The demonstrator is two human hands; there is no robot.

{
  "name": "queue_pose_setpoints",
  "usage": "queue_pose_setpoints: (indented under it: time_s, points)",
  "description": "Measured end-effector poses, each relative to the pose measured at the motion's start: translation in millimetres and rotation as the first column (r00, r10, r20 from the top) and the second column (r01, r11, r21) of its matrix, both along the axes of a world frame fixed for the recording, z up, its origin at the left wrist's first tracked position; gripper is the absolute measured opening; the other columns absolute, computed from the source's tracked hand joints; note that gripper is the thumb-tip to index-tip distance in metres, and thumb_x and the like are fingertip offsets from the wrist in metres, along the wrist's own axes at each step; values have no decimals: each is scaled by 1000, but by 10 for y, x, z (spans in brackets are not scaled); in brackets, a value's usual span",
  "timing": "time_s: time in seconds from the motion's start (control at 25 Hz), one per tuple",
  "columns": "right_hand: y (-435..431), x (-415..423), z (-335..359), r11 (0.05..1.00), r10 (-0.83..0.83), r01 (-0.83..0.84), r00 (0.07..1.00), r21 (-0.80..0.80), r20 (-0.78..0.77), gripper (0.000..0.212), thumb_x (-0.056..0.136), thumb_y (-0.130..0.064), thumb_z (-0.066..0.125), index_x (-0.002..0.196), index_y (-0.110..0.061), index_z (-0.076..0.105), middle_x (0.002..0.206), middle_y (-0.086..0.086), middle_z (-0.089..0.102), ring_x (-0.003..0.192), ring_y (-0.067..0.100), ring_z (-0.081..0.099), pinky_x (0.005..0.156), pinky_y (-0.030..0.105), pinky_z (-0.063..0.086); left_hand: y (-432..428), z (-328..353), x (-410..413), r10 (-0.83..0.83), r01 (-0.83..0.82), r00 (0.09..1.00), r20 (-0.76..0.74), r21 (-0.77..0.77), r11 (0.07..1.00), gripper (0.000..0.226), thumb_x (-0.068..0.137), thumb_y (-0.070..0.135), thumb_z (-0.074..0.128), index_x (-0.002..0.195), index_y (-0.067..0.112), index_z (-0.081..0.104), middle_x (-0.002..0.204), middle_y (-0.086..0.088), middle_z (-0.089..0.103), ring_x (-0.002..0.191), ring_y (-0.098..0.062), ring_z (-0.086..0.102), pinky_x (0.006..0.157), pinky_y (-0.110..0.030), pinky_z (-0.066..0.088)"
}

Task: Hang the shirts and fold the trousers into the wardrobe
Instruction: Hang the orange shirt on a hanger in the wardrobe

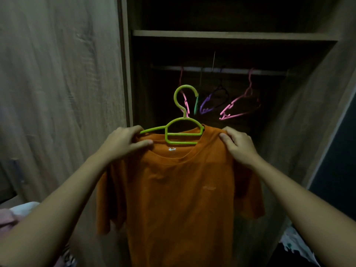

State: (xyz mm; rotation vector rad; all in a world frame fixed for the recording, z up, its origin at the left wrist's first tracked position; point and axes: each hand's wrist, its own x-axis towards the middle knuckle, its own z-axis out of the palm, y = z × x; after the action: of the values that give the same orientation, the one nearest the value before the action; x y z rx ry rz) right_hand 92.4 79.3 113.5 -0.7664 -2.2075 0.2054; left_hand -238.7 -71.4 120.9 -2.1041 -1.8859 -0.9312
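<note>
Left hand [125, 143] pinches orange shirt [177, 189] beside the bare green hanger [181, 132] arm, right hand [238, 147] grips the other shoulder, shirt hanging below both; fabric should go over that arm before hooking the rail [221, 71] above.

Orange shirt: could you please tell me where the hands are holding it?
The left hand grips the orange shirt at one shoulder, by the green hanger; the right hand grips the other.

Orange shirt [173, 189], green hanger [181, 130], pink hangers [237, 108].
</note>
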Motion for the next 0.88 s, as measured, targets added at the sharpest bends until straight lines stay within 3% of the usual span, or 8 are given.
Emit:
queue_pose_setpoints:
  time_s: [0.08, 0.16, 0.28, 0.4, 0.48, 0.64, 0.76, 0.88]
  points:
    - [-25, -14, 1, 1000, 10, -10, 1000, 1, 10, 22, 94, -44, 36, 91, -33, 55, 77, -14, 60, 77, 0, 59, 65, 16, 39, 50, 14, 70, 26, -25, 1000, -14, 95, 995, 49, 81, 68, 47, 88, 21, 60, 71, 3, 59, 63, -7, 57, 54, -23, 45]
    - [-43, 3, 7, 1000, 21, -21, 999, 2, 27, 21, 97, -40, 37, 92, -31, 56, 76, -14, 59, 76, 1, 59, 65, 18, 39, 97, 55, 184, 23, -17, 999, -32, 156, 988, 49, 83, 61, 49, 88, 14, 64, 71, -2, 62, 63, -11, 59, 54, -27, 48]
    - [-56, 40, -1, 999, 44, -44, 999, -16, 23, 23, 96, -41, 37, 93, -31, 57, 78, -13, 61, 76, 1, 60, 65, 20, 40, 129, 132, 317, 15, -2, 997, -74, 171, 985, 57, 79, 69, 48, 93, 16, 65, 76, 0, 64, 67, -10, 60, 57, -29, 51]
    - [-14, 203, -44, 1000, 1, -1, 1000, -21, -18, 25, 93, -44, 34, 90, -32, 56, 75, -16, 60, 74, -1, 59, 68, 26, 44, -30, 269, 226, -189, 207, 958, 215, -63, 976, 59, 67, 67, 57, 116, 34, 55, 106, 18, 61, 95, 2, 59, 72, -14, 49]
    - [17, 351, -60, 999, -28, 26, 998, -35, -53, 25, 92, -45, 33, 91, -34, 56, 76, -17, 60, 76, -1, 59, 73, 30, 47, -179, 268, 94, -204, 280, 901, 384, -155, 947, 56, 69, 62, 62, 120, 42, 51, 111, 25, 60, 103, 10, 55, 75, -9, 46]
    - [-9, 385, 19, 999, -7, 6, 999, -34, -36, 27, 92, -46, 32, 92, -34, 55, 80, -16, 61, 79, 1, 60, 73, 29, 47, -189, 126, 123, -128, 165, 948, 293, -104, 981, 29, 83, 55, 52, 91, 30, 62, 81, 13, 65, 80, 2, 63, 60, -14, 48]
    - [-10, 370, 62, 999, 23, -25, 999, -37, -37, 25, 93, -46, 33, 93, -35, 56, 81, -15, 62, 79, 1, 60, 69, 23, 43, -177, 135, 240, -109, 102, 969, 223, 42, 994, 11, 91, 34, 52, 88, 29, 61, 78, 12, 62, 78, 3, 61, 58, -11, 47]
    - [26, 460, 83, 996, 52, -54, 998, -69, -24, 27, 94, -49, 33, 93, -36, 57, 81, -11, 63, 78, 7, 62, 69, 29, 47, -234, 157, 308, -98, 73, 978, 186, 134, 988, 15, 94, 30, 51, 81, 35, 57, 71, 14, 60, 73, 2, 59, 57, -8, 45]
